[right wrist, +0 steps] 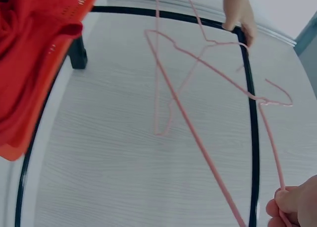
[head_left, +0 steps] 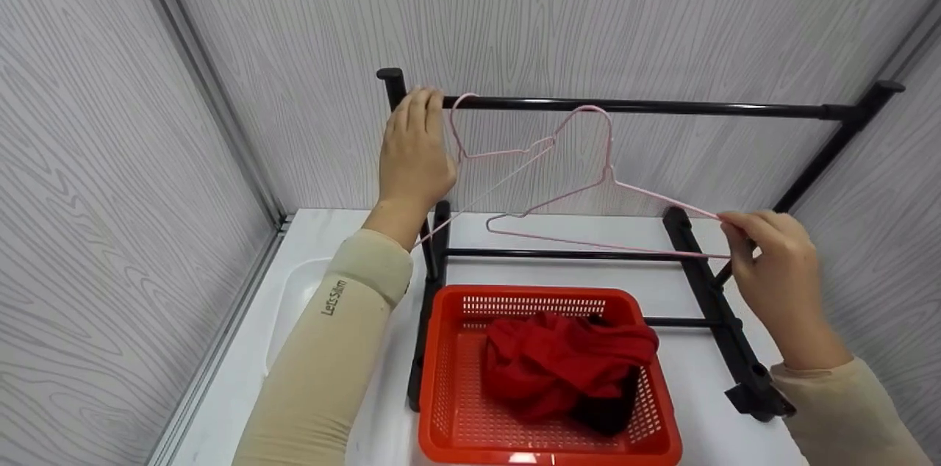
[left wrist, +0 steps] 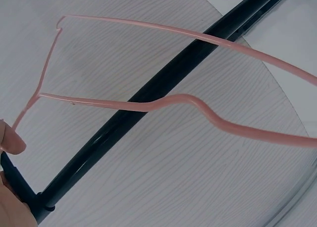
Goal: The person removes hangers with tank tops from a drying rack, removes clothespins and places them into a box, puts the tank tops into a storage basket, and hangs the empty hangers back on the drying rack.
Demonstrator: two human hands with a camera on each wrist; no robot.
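My left hand point(head_left: 415, 146) grips the top left corner of a black clothes rack point(head_left: 647, 107), fingers over the bar. Beside those fingers, a pink wire hanger point(head_left: 496, 153) hangs by its hook from the bar. In the left wrist view my thumb point(left wrist: 14, 141) lies close to that hanger's neck. Over on the right, my right hand point(head_left: 779, 271) pinches one end of a second pink wire hanger point(head_left: 665, 199) between thumb and fingers. Its hook points up, just below the bar in the head view. Nothing is draped on either hanger.
A red plastic basket point(head_left: 428, 378) stands in front of the rack, holding a crumpled red garment point(head_left: 544, 363) and some black cloth point(head_left: 610, 407). The rack's black feet point(head_left: 709, 289) rest on a white surface. Grey wood-patterned panels point(head_left: 294, 25) enclose the sides and back.
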